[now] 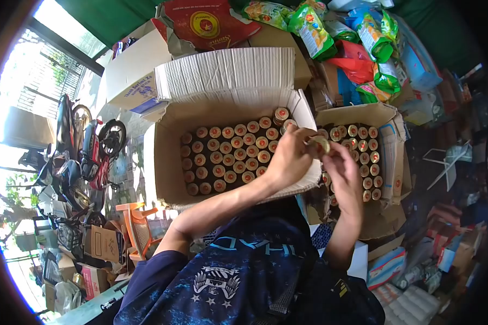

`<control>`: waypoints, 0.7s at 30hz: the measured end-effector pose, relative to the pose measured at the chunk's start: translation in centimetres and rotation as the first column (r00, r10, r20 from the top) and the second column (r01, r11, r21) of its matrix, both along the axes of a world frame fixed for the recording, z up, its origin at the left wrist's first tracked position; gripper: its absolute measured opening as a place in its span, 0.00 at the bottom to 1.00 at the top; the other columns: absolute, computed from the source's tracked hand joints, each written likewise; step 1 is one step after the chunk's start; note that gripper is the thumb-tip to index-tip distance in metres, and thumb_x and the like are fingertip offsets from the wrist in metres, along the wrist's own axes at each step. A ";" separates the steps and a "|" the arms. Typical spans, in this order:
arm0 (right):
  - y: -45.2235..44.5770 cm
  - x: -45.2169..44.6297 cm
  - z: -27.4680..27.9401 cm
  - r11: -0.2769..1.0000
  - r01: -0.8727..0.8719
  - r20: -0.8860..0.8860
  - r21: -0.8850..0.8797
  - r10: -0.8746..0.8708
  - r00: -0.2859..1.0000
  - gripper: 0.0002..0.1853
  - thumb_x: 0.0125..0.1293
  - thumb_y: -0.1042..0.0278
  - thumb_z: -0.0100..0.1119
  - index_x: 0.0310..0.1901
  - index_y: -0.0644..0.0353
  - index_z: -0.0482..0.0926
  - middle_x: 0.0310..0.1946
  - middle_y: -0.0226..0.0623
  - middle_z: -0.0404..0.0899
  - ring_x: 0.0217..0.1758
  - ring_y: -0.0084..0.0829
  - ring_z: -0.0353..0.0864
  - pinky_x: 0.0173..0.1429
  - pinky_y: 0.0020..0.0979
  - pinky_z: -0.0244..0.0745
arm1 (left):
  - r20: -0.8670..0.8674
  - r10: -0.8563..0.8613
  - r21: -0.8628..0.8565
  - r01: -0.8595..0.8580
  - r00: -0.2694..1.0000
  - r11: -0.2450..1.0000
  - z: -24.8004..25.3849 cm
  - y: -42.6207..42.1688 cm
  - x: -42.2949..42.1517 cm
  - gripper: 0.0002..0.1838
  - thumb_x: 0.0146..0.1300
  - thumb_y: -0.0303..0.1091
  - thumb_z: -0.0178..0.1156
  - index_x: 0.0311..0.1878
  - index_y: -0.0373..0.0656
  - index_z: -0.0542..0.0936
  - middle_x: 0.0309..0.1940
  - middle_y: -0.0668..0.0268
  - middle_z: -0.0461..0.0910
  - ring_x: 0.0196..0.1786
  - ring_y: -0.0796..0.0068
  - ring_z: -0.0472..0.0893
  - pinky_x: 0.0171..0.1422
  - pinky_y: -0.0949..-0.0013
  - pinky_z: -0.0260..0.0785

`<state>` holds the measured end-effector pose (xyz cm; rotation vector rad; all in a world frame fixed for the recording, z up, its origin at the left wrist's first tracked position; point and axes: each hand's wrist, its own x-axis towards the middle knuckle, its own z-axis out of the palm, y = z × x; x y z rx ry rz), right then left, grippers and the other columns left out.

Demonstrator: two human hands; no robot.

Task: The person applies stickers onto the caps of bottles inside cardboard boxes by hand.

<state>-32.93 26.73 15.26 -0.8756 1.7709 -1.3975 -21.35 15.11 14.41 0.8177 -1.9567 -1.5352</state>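
My left hand (293, 154) reaches over the right rim of a large open cardboard box (171, 120), its fingers bent. My right hand (342, 169) is closed at the thumb and fingers around a round gold-lidded container (320, 144), tilted so that its edge shows. The fingers of my left hand are on this container too, and its lower part is hidden. Just beyond my left hand stand two gold-lidded containers (281, 114) at the large box's far right corner. Rows of the same containers (228, 159), red mark on each lid, fill the floor of the large box.
Against its right side stands a smaller open cardboard box (394, 157) with more gold-lidded containers. Behind are a red bag (209, 24) and several green snack packets (312, 32). An orange plastic chair (137, 230) and motorbikes (76, 146) are at the left.
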 end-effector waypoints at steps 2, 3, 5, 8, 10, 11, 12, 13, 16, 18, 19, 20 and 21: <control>-1.4 1.4 -0.8 0.999 -0.022 0.065 0.035 0.019 0.998 0.22 0.71 0.63 0.59 0.62 0.66 0.71 0.43 0.38 0.81 0.44 0.23 0.79 0.49 0.26 0.73 | 0.021 0.001 0.057 -0.002 1.000 0.998 -2.2 -1.5 1.1 0.17 0.66 0.27 0.54 0.55 0.26 0.75 0.43 0.51 0.79 0.43 0.67 0.82 0.48 0.67 0.75; -1.9 1.8 -2.5 0.999 -0.024 0.084 -0.030 0.027 0.996 0.23 0.72 0.61 0.57 0.62 0.67 0.71 0.43 0.40 0.82 0.44 0.25 0.80 0.50 0.27 0.74 | 0.055 -0.020 0.165 0.011 0.998 0.986 -2.1 -2.1 1.7 0.18 0.66 0.28 0.54 0.55 0.27 0.76 0.41 0.54 0.82 0.44 0.69 0.82 0.48 0.69 0.75; -2.5 1.6 -5.3 0.997 -0.035 0.101 0.074 0.028 0.995 0.22 0.74 0.62 0.52 0.63 0.67 0.72 0.44 0.43 0.83 0.47 0.26 0.81 0.52 0.28 0.74 | 0.059 -0.047 0.251 0.031 0.997 0.968 -4.7 -3.7 2.2 0.19 0.65 0.29 0.55 0.55 0.28 0.76 0.40 0.56 0.84 0.44 0.71 0.82 0.45 0.71 0.75; -4.0 0.3 -10.1 0.990 -0.076 -0.060 0.122 0.084 0.995 0.20 0.73 0.61 0.50 0.58 0.67 0.76 0.51 0.51 0.82 0.50 0.42 0.84 0.56 0.35 0.74 | 0.029 -0.090 0.523 0.061 0.995 0.850 -8.1 -5.2 2.6 0.17 0.57 0.22 0.58 0.50 0.27 0.79 0.39 0.56 0.83 0.47 0.68 0.83 0.42 0.68 0.77; -5.0 0.1 -10.6 0.973 -0.083 -0.231 0.217 0.134 0.964 0.18 0.73 0.63 0.50 0.54 0.68 0.78 0.46 0.49 0.82 0.46 0.42 0.84 0.53 0.36 0.76 | -0.011 -0.275 0.258 0.268 0.961 0.928 -9.2 -5.7 3.9 0.18 0.50 0.12 0.60 0.47 0.26 0.80 0.38 0.55 0.83 0.48 0.60 0.85 0.52 0.66 0.79; -5.6 0.2 -10.6 0.957 -0.085 -0.322 0.277 0.176 0.930 0.15 0.72 0.66 0.50 0.51 0.68 0.80 0.40 0.46 0.83 0.43 0.38 0.85 0.50 0.35 0.78 | 0.084 -0.353 0.117 0.342 0.932 0.932 -9.5 -6.0 4.1 0.17 0.51 0.12 0.60 0.46 0.26 0.79 0.39 0.55 0.84 0.48 0.60 0.85 0.53 0.66 0.79; -6.0 0.3 -10.6 0.938 -0.084 -0.404 0.337 0.224 0.887 0.13 0.72 0.68 0.51 0.48 0.68 0.81 0.34 0.43 0.84 0.40 0.35 0.85 0.46 0.34 0.79 | 0.187 -0.409 -0.020 0.420 0.893 0.907 -9.7 -6.3 4.2 0.16 0.51 0.12 0.59 0.46 0.26 0.79 0.39 0.55 0.84 0.48 0.60 0.85 0.55 0.66 0.79; -6.3 0.5 -10.7 0.916 -0.076 -0.447 0.394 0.263 0.855 0.13 0.70 0.69 0.50 0.47 0.67 0.82 0.37 0.47 0.84 0.42 0.39 0.85 0.50 0.36 0.78 | 0.294 -0.442 -0.148 0.497 0.847 0.855 -10.0 -6.3 4.2 0.15 0.52 0.11 0.59 0.45 0.26 0.79 0.40 0.54 0.84 0.48 0.60 0.85 0.56 0.66 0.79; -6.9 1.4 -11.3 0.870 -0.023 -0.555 0.493 0.335 0.761 0.12 0.63 0.72 0.50 0.40 0.65 0.84 0.40 0.56 0.84 0.45 0.48 0.85 0.54 0.42 0.78 | 0.021 -0.318 0.588 0.245 0.948 0.771 -12.6 -5.6 3.4 0.09 0.58 0.18 0.59 0.43 0.28 0.80 0.42 0.53 0.84 0.46 0.60 0.85 0.54 0.59 0.79; -7.3 1.7 -11.9 0.790 -0.013 -0.507 0.613 0.406 0.760 0.13 0.64 0.68 0.49 0.41 0.63 0.83 0.42 0.56 0.83 0.48 0.52 0.83 0.56 0.45 0.76 | 0.110 -0.187 0.850 0.006 0.976 0.527 -17.0 -5.5 1.3 0.09 0.64 0.24 0.54 0.41 0.31 0.81 0.41 0.55 0.84 0.46 0.62 0.84 0.56 0.61 0.77; -7.6 1.5 -12.3 0.744 -0.010 -0.480 0.668 0.441 0.759 0.14 0.64 0.66 0.49 0.41 0.62 0.83 0.42 0.56 0.82 0.49 0.54 0.82 0.57 0.46 0.75 | 0.095 -0.178 0.862 0.009 0.980 0.507 -17.2 -5.2 1.0 0.09 0.64 0.24 0.52 0.40 0.31 0.81 0.41 0.56 0.84 0.46 0.63 0.84 0.56 0.62 0.77; -7.8 1.1 -13.4 0.706 -0.043 -0.480 0.707 0.524 0.704 0.15 0.64 0.65 0.49 0.42 0.63 0.83 0.44 0.58 0.82 0.51 0.54 0.81 0.58 0.46 0.74 | 0.081 -0.166 0.874 0.010 0.983 0.486 -17.4 -5.0 0.9 0.10 0.64 0.24 0.50 0.40 0.32 0.81 0.41 0.57 0.84 0.46 0.64 0.83 0.55 0.63 0.77; -8.0 0.7 -14.6 0.667 -0.072 -0.477 0.742 0.600 0.642 0.16 0.63 0.64 0.49 0.42 0.65 0.83 0.45 0.60 0.81 0.53 0.54 0.80 0.59 0.46 0.74 | 0.069 -0.153 0.885 0.010 0.986 0.466 -17.5 -4.8 0.8 0.11 0.65 0.24 0.48 0.39 0.32 0.81 0.41 0.57 0.84 0.46 0.65 0.83 0.55 0.64 0.76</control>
